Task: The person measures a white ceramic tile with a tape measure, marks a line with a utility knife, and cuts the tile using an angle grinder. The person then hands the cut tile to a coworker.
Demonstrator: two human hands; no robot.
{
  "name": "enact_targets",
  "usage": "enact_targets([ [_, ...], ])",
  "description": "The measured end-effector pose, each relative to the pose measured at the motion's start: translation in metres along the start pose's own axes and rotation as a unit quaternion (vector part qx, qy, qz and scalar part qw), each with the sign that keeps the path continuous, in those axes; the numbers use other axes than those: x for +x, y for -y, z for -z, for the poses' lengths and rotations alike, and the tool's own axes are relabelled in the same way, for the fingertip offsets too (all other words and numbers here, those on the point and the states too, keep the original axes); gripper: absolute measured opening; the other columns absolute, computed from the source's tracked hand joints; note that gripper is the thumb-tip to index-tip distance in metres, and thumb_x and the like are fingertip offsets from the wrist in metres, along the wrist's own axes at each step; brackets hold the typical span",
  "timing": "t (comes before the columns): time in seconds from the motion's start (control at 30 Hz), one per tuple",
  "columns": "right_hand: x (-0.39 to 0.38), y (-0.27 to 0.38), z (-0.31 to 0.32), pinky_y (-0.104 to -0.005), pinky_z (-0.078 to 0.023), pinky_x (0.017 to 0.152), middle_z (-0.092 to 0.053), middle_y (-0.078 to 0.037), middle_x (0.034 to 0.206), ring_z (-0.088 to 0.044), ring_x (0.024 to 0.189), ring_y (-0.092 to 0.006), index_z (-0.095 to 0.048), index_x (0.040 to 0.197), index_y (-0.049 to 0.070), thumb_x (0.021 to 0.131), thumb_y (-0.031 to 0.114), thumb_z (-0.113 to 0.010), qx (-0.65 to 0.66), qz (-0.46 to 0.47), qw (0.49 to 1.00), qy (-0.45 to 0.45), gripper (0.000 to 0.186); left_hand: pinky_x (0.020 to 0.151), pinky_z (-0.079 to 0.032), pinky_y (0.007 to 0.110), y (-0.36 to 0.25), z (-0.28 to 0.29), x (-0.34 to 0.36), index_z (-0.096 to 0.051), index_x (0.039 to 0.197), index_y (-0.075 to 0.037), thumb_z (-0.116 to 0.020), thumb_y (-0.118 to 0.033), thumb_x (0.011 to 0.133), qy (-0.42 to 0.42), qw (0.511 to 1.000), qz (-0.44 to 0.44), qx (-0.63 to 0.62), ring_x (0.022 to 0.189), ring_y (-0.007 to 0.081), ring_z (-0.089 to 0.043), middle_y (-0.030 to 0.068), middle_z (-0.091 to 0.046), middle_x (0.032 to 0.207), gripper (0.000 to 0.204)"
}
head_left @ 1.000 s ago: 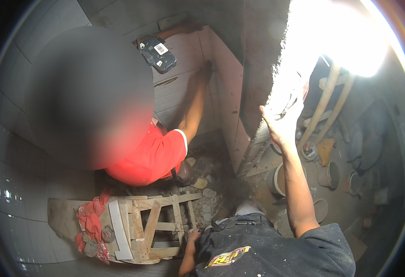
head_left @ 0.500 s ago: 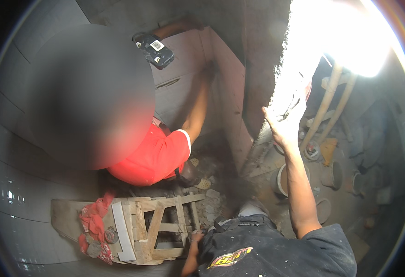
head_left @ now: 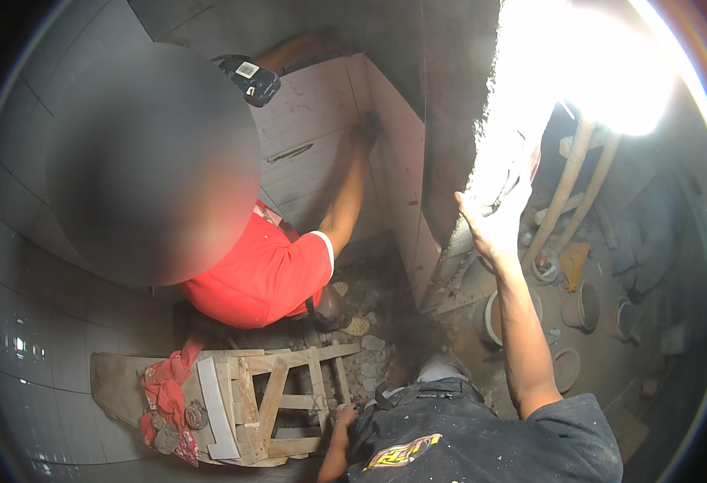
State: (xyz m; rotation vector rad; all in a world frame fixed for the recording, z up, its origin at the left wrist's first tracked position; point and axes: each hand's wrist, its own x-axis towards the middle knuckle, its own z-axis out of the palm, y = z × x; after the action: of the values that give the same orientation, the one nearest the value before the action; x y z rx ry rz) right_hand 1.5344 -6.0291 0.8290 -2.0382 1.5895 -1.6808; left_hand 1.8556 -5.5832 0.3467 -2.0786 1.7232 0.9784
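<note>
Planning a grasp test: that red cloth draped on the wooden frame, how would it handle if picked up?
The red cloth is likely floppy: it lies crumpled and hangs over the edge of the wooden frame. It is probably light for its size and should not roll. It may snag or drag the round bits lying on it, so a lift could spill them.

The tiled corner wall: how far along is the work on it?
Done: pale tiles cover the corner wall. In hand: a co-worker's arm reaches to the tiles there, while the right hand lies open against the bare wall edge and the left hand rests on the wooden frame. Left: the grey wall above is untiled, and rubble lies on the floor.
</note>
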Motion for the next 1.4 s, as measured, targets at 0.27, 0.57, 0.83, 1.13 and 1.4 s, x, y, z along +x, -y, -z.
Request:
enact_targets([
  [0.27, 0.001, 0.006, 0.0, -0.0494, -0.01, 0.13, -0.003, -0.024, 0.173, -0.004, 0.162, -0.0376, -0.006, 0.167, 0.0, 0.078, 0.039, -0.091, -0.012, 0.008, 1.0, -0.004, 0.129, 0.088, -0.058, 0.037, 0.005, -0.005, 0.005, -0.072, 0.132, -0.012, -0.074, -0.022, 0.093, -0.008, 0.967, 0.071, -0.245, 0.1, 0.0259, -0.073, 0.0124, -0.075, 0.118, 0.04],
  [0.57, -0.001, 0.001, -0.003, -0.0475, -0.012, 0.13, -0.007, -0.023, 0.172, -0.006, 0.161, -0.0373, -0.01, 0.166, 0.0, 0.076, 0.033, -0.093, -0.001, -0.011, 1.0, 0.006, 0.127, 0.102, -0.053, 0.043, 0.007, -0.021, 0.014, -0.073, 0.13, -0.016, -0.073, -0.034, 0.09, 0.018, 0.998, 0.031, -0.046, 0.118, 0.0318, -0.068, 0.0138, -0.074, 0.124, 0.044],
  [0.83, 0.002, 0.002, -0.001, -0.0479, -0.01, 0.131, -0.006, -0.023, 0.172, -0.003, 0.162, -0.0368, -0.008, 0.166, 0.0, 0.076, 0.033, -0.093, -0.028, 0.012, 1.0, -0.006, 0.128, 0.095, -0.055, 0.049, 0.011, -0.025, 0.008, -0.075, 0.115, -0.014, -0.069, -0.04, 0.091, -0.04, 0.996, 0.003, -0.075, 0.109, 0.037, -0.071, 0.0155, -0.075, 0.116, 0.036],
  [1.13, 0.0, 0.001, -0.004, -0.0487, -0.021, 0.128, -0.026, -0.027, 0.165, -0.023, 0.156, -0.0392, -0.021, 0.163, -0.003, 0.076, 0.036, -0.093, 0.005, -0.007, 1.0, -0.026, 0.119, 0.091, -0.055, 0.043, 0.017, -0.026, 0.011, -0.075, 0.118, -0.011, -0.075, -0.035, 0.085, -0.039, 0.996, 0.001, -0.076, 0.107, 0.0315, -0.07, 0.0121, -0.076, 0.115, 0.042],
  [1.4, 0.0, -0.004, -0.006, -0.0479, -0.021, 0.127, -0.02, -0.028, 0.164, -0.022, 0.154, -0.0386, -0.012, 0.163, -0.006, 0.077, 0.035, -0.094, -0.04, -0.029, 0.999, -0.01, 0.125, 0.088, -0.057, 0.042, 0.013, -0.015, 0.008, -0.074, 0.116, -0.007, -0.073, -0.031, 0.089, -0.047, 0.994, 0.005, -0.096, 0.101, 0.0302, -0.072, 0.0133, -0.076, 0.111, 0.036],
])
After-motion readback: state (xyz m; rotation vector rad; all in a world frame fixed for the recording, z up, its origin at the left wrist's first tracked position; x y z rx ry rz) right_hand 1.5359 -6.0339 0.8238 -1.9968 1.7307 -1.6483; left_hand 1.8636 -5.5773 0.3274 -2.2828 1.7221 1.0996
